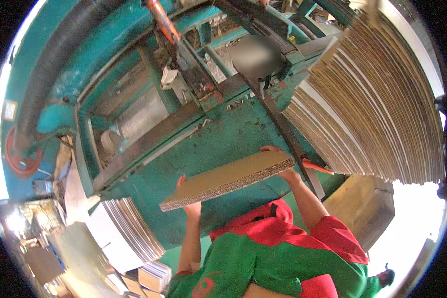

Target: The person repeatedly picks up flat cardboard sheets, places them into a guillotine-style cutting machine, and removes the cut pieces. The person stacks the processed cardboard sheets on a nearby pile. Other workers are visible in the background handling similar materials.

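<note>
A short stack of brown corrugated cardboard sheets is held up level in front of my body, its fluted cut edges facing me. My left hand grips the left end, with the thumb over the near top and the other fingers partly hidden beneath. At the right end my right hand is closed round the stack, some fingertips showing past its far edge. Under the cardboard lies the worn green metal bed of a machine.
A tall pile of cardboard sheets stands at the right, near an orange-handled lever. More white-faced sheets are stacked at the lower left. Green machine framework fills the far side. Another person is at the lower right edge.
</note>
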Demonstrator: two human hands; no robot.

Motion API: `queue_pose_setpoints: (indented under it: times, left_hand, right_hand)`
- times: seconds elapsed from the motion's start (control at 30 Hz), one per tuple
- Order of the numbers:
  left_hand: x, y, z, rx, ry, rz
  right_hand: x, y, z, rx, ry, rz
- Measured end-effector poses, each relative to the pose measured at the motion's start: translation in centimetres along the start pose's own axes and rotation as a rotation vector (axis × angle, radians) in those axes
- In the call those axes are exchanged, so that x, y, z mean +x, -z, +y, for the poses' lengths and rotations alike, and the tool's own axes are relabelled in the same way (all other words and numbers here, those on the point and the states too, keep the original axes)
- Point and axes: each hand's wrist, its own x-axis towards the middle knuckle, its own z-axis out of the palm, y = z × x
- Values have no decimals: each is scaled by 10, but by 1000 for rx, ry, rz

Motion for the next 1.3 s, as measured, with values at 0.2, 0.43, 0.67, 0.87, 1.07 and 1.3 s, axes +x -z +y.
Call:
queue_pose_setpoints:
  times: [0.2, 0.43, 0.67, 0.87, 1.07, 1.3]
  left_hand:
    - [24, -12, -15, 313, 90, 157]
    - [58, -70, -31, 439, 317, 98]
    - [78, -105, -36, 614, 417, 81]
    - [80, -102, -42, 595, 429, 94]
    - [191, -113, -49, 645, 339, 70]
    - [284, -117, -90, 783, 512, 58]
  right_hand:
    - [19, -17, 15, 352, -558, -26]
    - [10, -27, 24, 1165, -1155, 322]
    - [37, -28, 48, 795, -1027, 159]
    - [42, -34, 39, 739, -1045, 258]
    - [156, -39, 55, 803, -1114, 114]
    - [250, -65, 78, 531, -974, 84]
